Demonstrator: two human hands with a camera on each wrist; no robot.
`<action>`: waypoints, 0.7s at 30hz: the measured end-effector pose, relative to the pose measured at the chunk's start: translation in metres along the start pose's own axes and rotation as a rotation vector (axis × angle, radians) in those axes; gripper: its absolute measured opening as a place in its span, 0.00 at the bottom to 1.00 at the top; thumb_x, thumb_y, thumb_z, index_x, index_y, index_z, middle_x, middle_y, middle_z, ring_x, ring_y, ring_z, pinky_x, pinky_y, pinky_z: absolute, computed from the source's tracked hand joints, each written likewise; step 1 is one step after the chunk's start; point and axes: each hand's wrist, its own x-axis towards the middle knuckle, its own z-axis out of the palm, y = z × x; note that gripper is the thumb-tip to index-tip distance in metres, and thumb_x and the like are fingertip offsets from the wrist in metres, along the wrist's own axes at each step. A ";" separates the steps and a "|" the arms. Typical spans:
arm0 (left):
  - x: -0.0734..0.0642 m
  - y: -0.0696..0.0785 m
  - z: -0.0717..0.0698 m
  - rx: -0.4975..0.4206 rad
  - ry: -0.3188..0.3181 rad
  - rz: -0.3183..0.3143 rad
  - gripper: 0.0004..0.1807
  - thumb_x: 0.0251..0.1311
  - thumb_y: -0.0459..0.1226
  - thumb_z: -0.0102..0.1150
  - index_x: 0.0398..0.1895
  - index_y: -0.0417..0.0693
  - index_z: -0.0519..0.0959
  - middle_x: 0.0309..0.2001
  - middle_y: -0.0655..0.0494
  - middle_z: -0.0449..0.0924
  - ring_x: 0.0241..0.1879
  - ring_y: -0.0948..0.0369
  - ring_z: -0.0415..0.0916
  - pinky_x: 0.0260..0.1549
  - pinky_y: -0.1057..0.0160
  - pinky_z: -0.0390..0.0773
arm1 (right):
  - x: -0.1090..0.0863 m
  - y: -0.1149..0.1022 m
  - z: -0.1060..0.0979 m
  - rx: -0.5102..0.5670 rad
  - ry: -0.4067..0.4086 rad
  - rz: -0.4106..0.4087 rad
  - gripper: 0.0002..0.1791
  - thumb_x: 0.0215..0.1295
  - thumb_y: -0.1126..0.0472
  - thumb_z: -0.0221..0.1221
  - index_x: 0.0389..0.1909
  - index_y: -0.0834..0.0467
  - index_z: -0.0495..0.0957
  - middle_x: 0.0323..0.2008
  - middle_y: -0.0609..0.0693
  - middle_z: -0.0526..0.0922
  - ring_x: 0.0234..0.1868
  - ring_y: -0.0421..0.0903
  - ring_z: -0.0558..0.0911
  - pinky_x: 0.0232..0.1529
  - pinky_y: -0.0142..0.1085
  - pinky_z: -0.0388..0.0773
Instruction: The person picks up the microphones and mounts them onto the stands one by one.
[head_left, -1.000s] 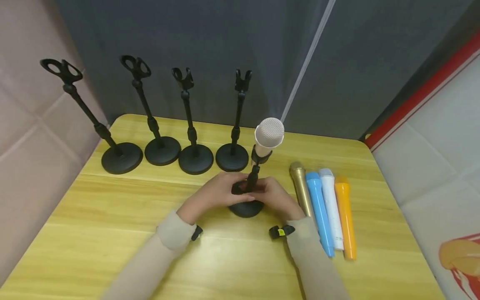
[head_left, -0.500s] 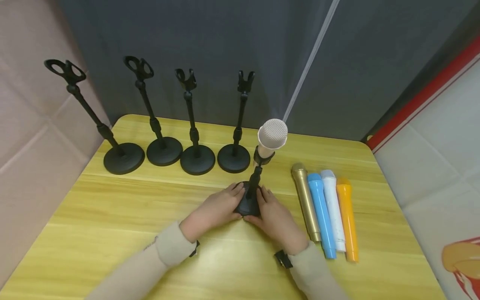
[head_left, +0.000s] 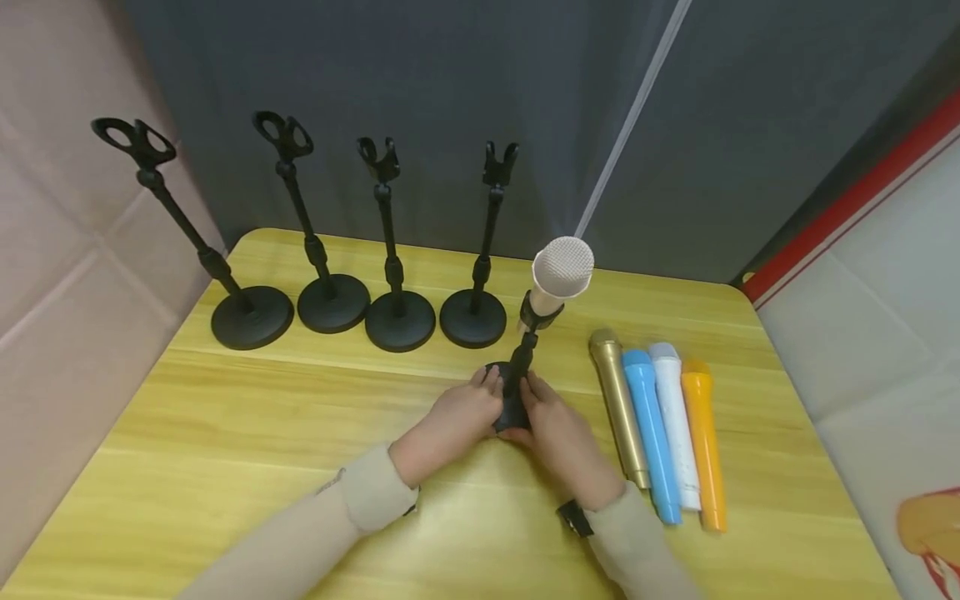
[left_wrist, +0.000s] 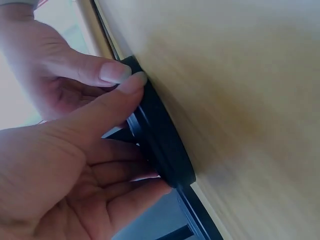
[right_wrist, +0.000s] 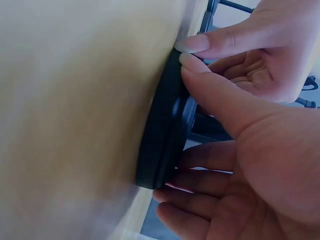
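Observation:
A black microphone stand is in front of me, holding a pale microphone upright in its clip, the mesh head tilted toward me. My left hand grips the left side of the round base, and my right hand grips the right side. In the left wrist view the thumbs lie side by side on the near rim of the base, fingers around its sides. The right wrist view shows the base low against the tabletop; whether it fully touches is hard to tell.
Several black stands with vacant clips line the back, the nearest being a stand just behind. To the right lie a gold microphone, a blue microphone, a white microphone and an orange microphone. A dark partition rises behind the table.
Both hands have shifted from around the stand's post down to the sides of its base. The stand, with its pale microphone, has moved slightly right. The other stands and microphones keep their places.

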 end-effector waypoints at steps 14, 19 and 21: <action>0.070 -0.004 -0.003 -0.073 -0.012 -0.017 0.26 0.64 0.43 0.68 0.62 0.40 0.80 0.66 0.42 0.76 0.65 0.47 0.77 0.45 0.59 0.87 | 0.048 0.046 -0.028 0.046 -0.144 0.036 0.37 0.56 0.50 0.73 0.63 0.64 0.77 0.68 0.70 0.71 0.55 0.64 0.84 0.55 0.51 0.82; 0.101 -0.011 -0.002 -0.094 -0.025 -0.044 0.23 0.65 0.45 0.67 0.59 0.44 0.83 0.66 0.42 0.77 0.62 0.47 0.78 0.49 0.59 0.86 | 0.077 0.068 -0.034 0.061 -0.188 0.069 0.38 0.56 0.53 0.75 0.65 0.65 0.76 0.68 0.71 0.71 0.58 0.67 0.81 0.59 0.54 0.79; 0.109 -0.013 -0.004 -0.108 -0.033 -0.056 0.22 0.65 0.45 0.67 0.58 0.44 0.83 0.65 0.42 0.77 0.61 0.47 0.79 0.51 0.57 0.85 | 0.086 0.074 -0.037 0.077 -0.214 0.080 0.39 0.56 0.54 0.74 0.67 0.65 0.74 0.70 0.70 0.67 0.61 0.69 0.78 0.62 0.55 0.77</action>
